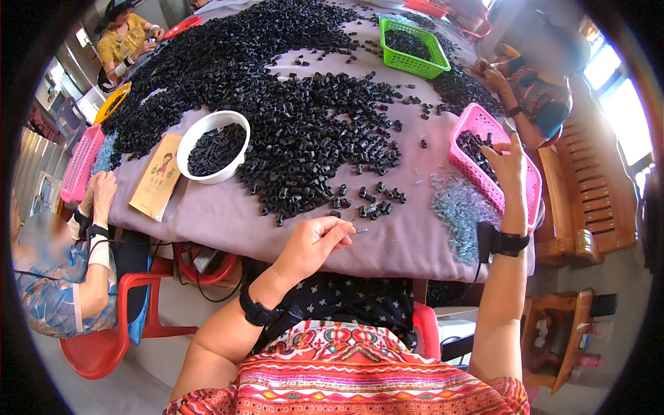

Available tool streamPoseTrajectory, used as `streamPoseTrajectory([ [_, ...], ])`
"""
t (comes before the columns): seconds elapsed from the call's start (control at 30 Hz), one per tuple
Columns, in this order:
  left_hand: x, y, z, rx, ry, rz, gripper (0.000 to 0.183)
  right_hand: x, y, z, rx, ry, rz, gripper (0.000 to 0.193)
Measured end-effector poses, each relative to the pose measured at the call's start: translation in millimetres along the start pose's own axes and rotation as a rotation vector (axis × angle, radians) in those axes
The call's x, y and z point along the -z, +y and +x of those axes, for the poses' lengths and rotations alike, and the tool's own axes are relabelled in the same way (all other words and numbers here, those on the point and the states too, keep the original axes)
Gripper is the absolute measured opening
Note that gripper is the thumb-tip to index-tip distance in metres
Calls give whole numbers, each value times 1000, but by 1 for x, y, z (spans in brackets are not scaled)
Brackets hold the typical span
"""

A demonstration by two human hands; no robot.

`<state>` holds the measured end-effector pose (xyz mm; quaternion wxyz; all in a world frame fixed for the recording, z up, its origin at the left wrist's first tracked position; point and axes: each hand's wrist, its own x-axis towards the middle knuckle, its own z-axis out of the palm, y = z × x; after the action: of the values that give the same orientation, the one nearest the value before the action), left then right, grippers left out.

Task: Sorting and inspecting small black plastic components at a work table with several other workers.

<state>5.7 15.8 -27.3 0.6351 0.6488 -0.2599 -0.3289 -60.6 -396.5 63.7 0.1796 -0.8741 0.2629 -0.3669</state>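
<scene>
My left hand (315,243) is closed in a pinch over the near edge of the table, holding a small thin grey piece that looks like a spring (361,230). Just beyond it lie several loose black plastic pieces (380,195), short and tube-like, at the near end of a big heap (315,131). My right hand (509,164) is over a pink plastic basket (467,119), fingers apart, thumb side toward the black parts (476,146) inside. Whether a fingertip touches those parts is hard to tell.
Left of the basket spreads a pile of tiny shiny bluish-grey pieces (460,211). A white bowl (185,153) of black parts stands beside a tan booklet (155,181). Farther off is a green basket (443,68). People work at the left, far left and right; a red chair (128,311) stands left.
</scene>
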Motion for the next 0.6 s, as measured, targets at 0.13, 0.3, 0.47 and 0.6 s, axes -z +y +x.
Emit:
streamPoseTrajectory([
  [0.13,1,-1,-4,23,-13,-7,31,31,-39,-13,-143,-85,159,45],
  [0.3,4,-5,-10,-24,3,19,25,69,-151,-42,113,-301,942,31],
  [0.47,1,-6,-1,6,-7,43,23,84,-161,-33,389,-467,1286,41],
  [0.6,-3,-1,1,-13,-6,59,22,73,-156,-48,343,-419,1331,40],
])
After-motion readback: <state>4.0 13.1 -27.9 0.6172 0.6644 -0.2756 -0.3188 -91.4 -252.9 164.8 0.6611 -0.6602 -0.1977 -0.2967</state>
